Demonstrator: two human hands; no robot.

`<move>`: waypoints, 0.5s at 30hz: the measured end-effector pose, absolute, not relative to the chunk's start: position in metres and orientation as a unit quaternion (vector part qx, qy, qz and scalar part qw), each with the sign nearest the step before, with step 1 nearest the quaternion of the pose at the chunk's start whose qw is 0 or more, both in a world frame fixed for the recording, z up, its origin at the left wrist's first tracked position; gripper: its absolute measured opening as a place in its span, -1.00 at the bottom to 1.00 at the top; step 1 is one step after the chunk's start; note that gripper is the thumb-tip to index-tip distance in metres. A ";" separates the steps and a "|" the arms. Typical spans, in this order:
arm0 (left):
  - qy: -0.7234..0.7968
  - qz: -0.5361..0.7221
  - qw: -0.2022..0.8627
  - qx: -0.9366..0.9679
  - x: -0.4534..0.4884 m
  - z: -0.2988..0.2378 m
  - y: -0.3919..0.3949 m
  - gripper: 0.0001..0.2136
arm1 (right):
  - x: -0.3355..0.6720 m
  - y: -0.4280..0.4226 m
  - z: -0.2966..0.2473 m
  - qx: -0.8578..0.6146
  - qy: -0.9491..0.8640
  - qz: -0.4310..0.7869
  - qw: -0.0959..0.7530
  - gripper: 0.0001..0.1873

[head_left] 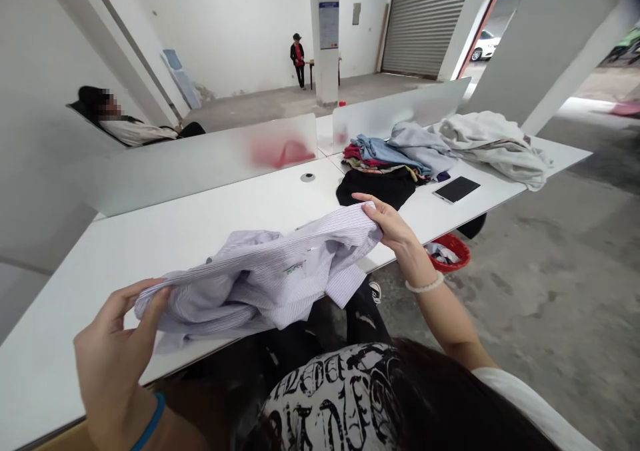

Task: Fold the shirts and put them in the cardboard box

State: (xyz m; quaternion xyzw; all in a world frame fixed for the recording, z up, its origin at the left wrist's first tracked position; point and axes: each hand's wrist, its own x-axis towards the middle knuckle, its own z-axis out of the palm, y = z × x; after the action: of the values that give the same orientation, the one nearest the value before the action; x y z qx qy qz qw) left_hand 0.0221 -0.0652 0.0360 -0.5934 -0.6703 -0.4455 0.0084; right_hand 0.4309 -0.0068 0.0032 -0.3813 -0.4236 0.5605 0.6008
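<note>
A striped, pale purple-and-white shirt is stretched between my two hands over the front edge of the white table. My left hand pinches one end of it between thumb and fingers. At the other end, higher and to the right, my right hand grips the cloth, with its index finger pointing outward. Part of the shirt rests on the tabletop and part hangs over the edge toward my lap. A small coloured embroidered patch shows near its middle. Folds hide the rest of its shape.
Beyond my right hand lie a black garment, a pile of coloured clothes, a tablet-like device and a pale cloth heap. A red basket stands on the floor. Frosted dividers line the back. Two people are farther off.
</note>
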 end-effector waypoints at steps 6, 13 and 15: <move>-0.631 -0.538 -0.001 -0.559 0.023 0.032 -0.058 -0.81 | 0.433 -0.008 0.001 -0.376 -0.456 0.550 0.590 -0.67; -0.603 -0.535 0.095 -0.584 0.040 0.040 -0.035 -0.81 | 0.427 -0.028 -0.007 -0.477 -0.804 0.186 0.302 -0.62; -0.585 -0.511 0.138 -0.614 0.047 0.041 -0.028 -0.81 | 0.422 -0.030 -0.009 -0.484 -0.837 0.080 0.244 -0.72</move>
State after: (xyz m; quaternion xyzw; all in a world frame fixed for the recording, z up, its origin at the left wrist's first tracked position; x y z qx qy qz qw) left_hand 0.0475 -0.0283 0.0413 -0.6142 -0.5854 -0.5108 0.1384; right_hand 0.4221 -0.0298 -0.0095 -0.4840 -0.8367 0.0801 0.2436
